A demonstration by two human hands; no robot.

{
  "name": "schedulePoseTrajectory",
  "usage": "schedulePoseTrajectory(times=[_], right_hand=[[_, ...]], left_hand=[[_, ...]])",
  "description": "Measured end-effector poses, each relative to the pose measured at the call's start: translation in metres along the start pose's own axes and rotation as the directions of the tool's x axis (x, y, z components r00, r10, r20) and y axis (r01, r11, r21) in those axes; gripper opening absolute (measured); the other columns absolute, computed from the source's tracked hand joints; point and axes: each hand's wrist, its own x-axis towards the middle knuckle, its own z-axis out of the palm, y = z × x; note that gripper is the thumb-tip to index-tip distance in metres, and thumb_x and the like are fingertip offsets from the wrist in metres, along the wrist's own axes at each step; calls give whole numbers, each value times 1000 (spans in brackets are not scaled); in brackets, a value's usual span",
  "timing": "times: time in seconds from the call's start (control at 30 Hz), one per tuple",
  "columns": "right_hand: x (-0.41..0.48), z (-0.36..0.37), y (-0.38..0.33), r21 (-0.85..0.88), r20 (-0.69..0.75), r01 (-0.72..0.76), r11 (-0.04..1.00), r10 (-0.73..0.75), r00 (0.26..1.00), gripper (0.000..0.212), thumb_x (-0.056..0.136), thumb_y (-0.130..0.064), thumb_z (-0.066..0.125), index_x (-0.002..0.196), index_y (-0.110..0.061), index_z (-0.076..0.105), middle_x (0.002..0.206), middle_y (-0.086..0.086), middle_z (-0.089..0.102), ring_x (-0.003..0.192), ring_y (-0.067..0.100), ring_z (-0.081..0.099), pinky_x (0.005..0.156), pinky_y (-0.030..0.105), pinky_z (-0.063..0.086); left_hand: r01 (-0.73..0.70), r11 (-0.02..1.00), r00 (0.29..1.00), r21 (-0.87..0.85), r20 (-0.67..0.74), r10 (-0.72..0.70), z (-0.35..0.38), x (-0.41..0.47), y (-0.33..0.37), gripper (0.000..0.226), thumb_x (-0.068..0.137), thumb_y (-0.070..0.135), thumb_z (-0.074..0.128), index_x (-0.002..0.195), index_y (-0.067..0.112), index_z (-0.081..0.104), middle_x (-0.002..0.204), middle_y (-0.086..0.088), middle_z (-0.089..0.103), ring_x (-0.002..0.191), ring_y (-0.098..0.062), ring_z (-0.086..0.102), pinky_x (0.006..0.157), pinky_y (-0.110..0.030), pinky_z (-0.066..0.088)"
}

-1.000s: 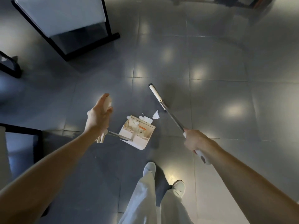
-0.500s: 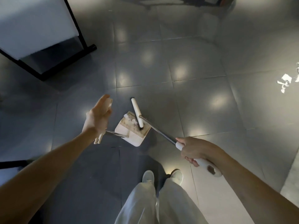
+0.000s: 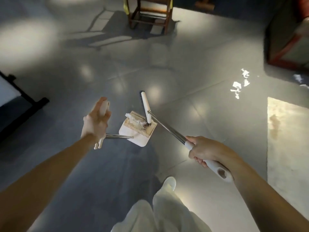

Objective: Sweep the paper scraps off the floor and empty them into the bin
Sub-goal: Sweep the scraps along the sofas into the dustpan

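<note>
Grey tiled floor (image 3: pixel 184 72): loose paper scraps (image 3: pixel 237 88) lay well to the right of our dustpan (image 3: pixel 133 138).
Our right grip (image 3: pixel 204 151), nearer them, clasped the broom (image 3: pixel 145 106); our left grip (image 3: pixel 95 124) held the dustpan's handle.

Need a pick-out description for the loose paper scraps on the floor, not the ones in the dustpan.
Start at the red-framed furniture in the upper right. Just below it, above the sunlit patch of floor, lies a cluster of white torn scraps. Unlike the paper in the dustpan, these lie loose on the grey tiles, brightly lit.
</note>
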Motion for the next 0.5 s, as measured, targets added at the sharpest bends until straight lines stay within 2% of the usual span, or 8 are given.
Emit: schedulePoseTrajectory(times=[0.07, 0.17, 0.27, 0.33, 0.43, 0.5], right_hand=[[10, -41, 11, 71, -48, -3, 997, 7, 999, 83, 76, -3, 53, 149, -33, 28, 60, 9, 59, 45, 21, 51, 48, 25, 44], [23, -100, 29, 241, -99, -13, 971, 38, 994, 70, 80, -1, 52, 142, -30, 38, 57, 9, 52, 42, 18, 45, 43, 23, 40], [39, -153, 48, 368, -160, -28, 929, 93, 983, 61, 83, 1, 51, 137, -28, 43, 53, 8, 47, 35, 15, 41, 40, 20, 37], [57, -189, 59, 409, -202, -37, 912, 130, 971, 58, 84, 2, 51, 136, -23, 44, 53, 9, 46, 38, 16, 41, 41, 21, 38], [89, -251, 76, 477, -247, -42, 878, 179, 952, 53, 85, 1, 54, 135, -17, 46, 51, 9, 48, 36, 16, 42, 41, 22, 39], [108, -295, 86, 485, -267, -46, 873, 197, 943, 48, 86, -2, 57, 132, -12, 48, 49, 7, 50, 34, 14, 43, 38, 21, 39]], left_hand=[[-38, 999, 999, 10, 29, 38, 34, 28, 36, 34, 88, 36, 49, 117, 55, 48, 62, 3, 57, 49, -13, 56, 59, -28, 48], [-77, 997, 995, 15, 72, 75, 88, 70, 96, 31, 92, 36, 48, 119, 51, 49, 63, -1, 58, 64, -29, 60, 71, -38, 54], [-124, 992, 984, 11, 127, 122, 149, 113, 149, 25, 93, 38, 47, 112, 54, 47, 68, -2, 60, 65, -31, 61, 74, -41, 55], [-157, 988, 974, -2, 166, 155, 192, 143, 178, 21, 91, 45, 44, 106, 59, 46, 67, -1, 61, 61, -28, 62, 68, -39, 55], [-194, 979, 953, -67, 225, 204, 258, 195, 218, 29, 85, 47, 45, 110, 60, 48, 58, 12, 58, 43, -11, 55, 53, -26, 46], [-226, 969, 927, -100, 285, 245, 300, 231, 246, 35, 83, 44, 46, 116, 58, 49, 55, 12, 55, 43, -12, 52, 53, -28, 45]])
